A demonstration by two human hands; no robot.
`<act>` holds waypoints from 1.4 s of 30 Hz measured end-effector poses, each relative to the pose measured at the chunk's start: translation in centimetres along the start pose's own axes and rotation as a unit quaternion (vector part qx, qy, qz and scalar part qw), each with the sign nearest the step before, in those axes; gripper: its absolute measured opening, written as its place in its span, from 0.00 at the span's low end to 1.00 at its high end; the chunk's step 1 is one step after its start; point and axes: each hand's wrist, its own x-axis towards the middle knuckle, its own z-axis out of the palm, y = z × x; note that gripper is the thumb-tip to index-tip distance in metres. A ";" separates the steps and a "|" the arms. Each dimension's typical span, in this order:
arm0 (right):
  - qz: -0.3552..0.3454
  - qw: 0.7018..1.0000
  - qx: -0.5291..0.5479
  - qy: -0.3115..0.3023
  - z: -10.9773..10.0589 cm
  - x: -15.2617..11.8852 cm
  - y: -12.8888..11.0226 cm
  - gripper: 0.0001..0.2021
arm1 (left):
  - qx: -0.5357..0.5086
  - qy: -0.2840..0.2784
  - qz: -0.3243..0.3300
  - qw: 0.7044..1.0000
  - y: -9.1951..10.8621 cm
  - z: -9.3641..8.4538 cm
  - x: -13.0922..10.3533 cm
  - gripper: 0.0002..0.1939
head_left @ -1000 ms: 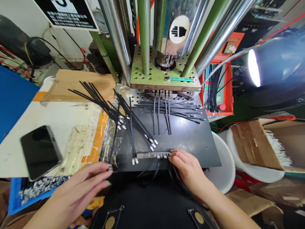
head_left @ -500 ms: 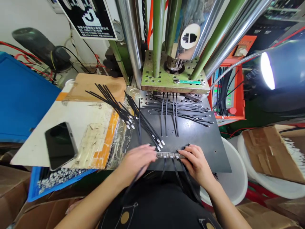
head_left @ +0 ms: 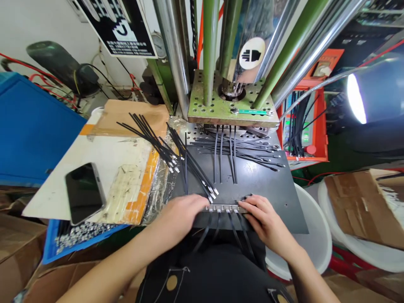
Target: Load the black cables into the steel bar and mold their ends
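A slim metal slotted bar (head_left: 224, 208) lies across the near part of the dark metal plate (head_left: 268, 189). Several black cables (head_left: 232, 225) sit side by side in it by their pale connector ends and hang towards my apron. My left hand (head_left: 184, 212) grips the bar's left end, its fingertips partly hidden. At the right end, my right hand (head_left: 263, 214) pinches the bar between thumb and fingers. Just beyond the bar lies a bundle of loose black cables (head_left: 197, 170) with silvery connectors. Farther back, several cables (head_left: 234, 164) reach out from under the press.
A green press (head_left: 233, 113) stands behind the plate, a wrench (head_left: 252, 112) on it. At left are a phone (head_left: 85, 193) on a white board and a blue tray (head_left: 47, 248) of connectors. A white tub (head_left: 315, 244) and a lamp (head_left: 356, 99) are at right.
My left hand has lowered onto the bar's left end. The cable it held now sits in the bar beside the others. My right hand stays at the right end. The view has shifted slightly.
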 end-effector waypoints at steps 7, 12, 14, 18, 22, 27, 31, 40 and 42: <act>0.104 0.990 -0.005 -0.099 -0.2 8.3 -4.0 0.09 | 0.131 -0.007 -0.291 0.948 -3.3 -0.4 0.8 0.18; 0.161 0.947 -0.159 -0.226 3.1 13.8 -5.9 0.15 | 0.094 -0.076 -0.321 0.939 -3.4 -0.8 1.9 0.20; 0.160 0.948 -0.135 -0.240 3.0 14.3 -5.3 0.11 | 0.089 -0.056 -0.327 0.939 -3.8 -1.1 2.3 0.20; 0.157 0.954 -0.067 -0.246 1.6 13.9 -3.7 0.05 | 0.038 0.001 -0.294 0.955 -4.1 -1.3 3.9 0.20; 0.153 0.962 -0.062 -0.216 1.1 12.6 -3.4 0.09 | -0.064 0.024 -0.178 0.982 -3.9 -1.2 4.8 0.12; 0.132 0.965 -0.070 -0.216 1.5 11.4 -4.4 0.19 | -0.004 0.032 -0.117 0.993 -3.8 -0.1 3.1 0.14; 0.132 0.952 -0.164 -0.224 2.4 12.0 -6.0 0.23 | 0.033 0.063 -0.076 0.995 -3.5 0.5 3.2 0.13; 0.138 0.932 -0.247 -0.228 3.4 13.5 -7.2 0.12 | 0.180 0.084 -0.204 0.959 -7.9 -1.8 5.3 0.30; 0.145 0.930 -0.244 -0.234 3.4 13.5 -7.1 0.08 | 0.169 0.054 -0.202 0.963 -8.4 -1.2 4.4 0.31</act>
